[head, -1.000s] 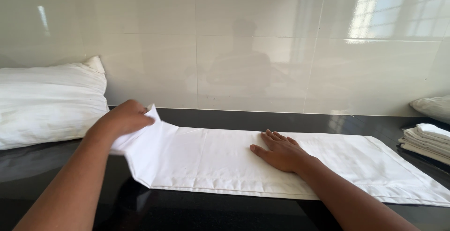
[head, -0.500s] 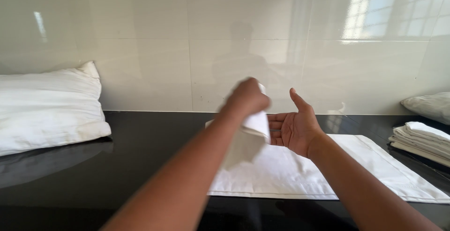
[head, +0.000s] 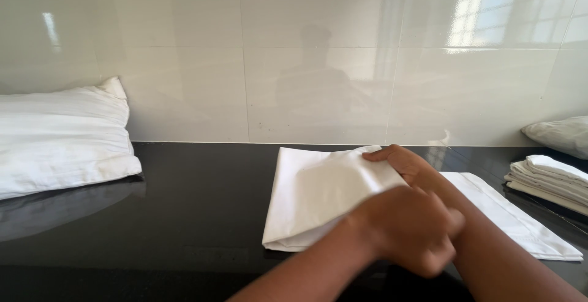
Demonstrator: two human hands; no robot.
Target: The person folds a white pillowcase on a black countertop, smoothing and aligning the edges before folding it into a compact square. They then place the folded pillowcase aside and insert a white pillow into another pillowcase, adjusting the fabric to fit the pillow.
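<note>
Right of the white pillow (head: 58,133), the left hand (head: 407,231) crosses over the right hand (head: 401,162), whose fingers lie together, flat on a folded white pillowcase (head: 318,195); the left fingers blur, grip unclear.

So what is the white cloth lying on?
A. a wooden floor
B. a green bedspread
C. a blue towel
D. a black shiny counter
D: the folded white cloth rests on a dark, glossy counter that reflects the white pillow beside it, while both hands sit at the cloth's right side.
</note>
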